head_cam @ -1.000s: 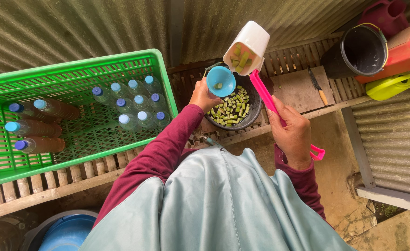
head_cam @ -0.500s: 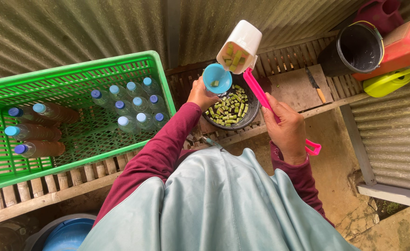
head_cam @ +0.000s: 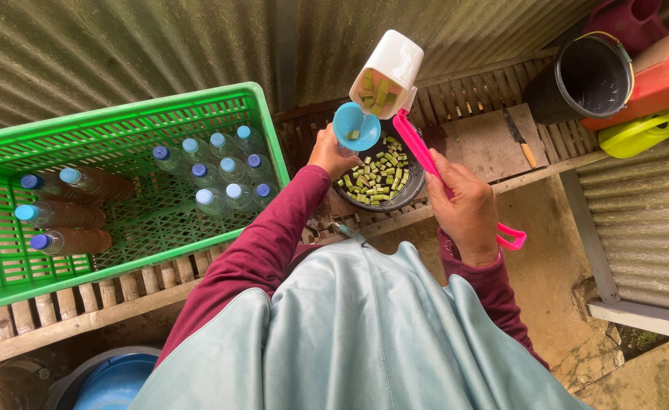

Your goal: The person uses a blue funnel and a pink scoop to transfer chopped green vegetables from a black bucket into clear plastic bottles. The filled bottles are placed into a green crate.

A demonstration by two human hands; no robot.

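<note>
Wooden slats (head_cam: 494,144) bear green chunks tipping from white scoop (head_cam: 390,70).

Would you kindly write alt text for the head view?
The right hand tips a pink-handled white scoop of green pieces into a blue funnel held by the left hand, above a dark bowl. A green crate holds bottles.

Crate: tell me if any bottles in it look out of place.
Three bottles lie on their sides at the left end of the crate, while the rest stand upright at the right end. Nothing looks spilled.
</note>
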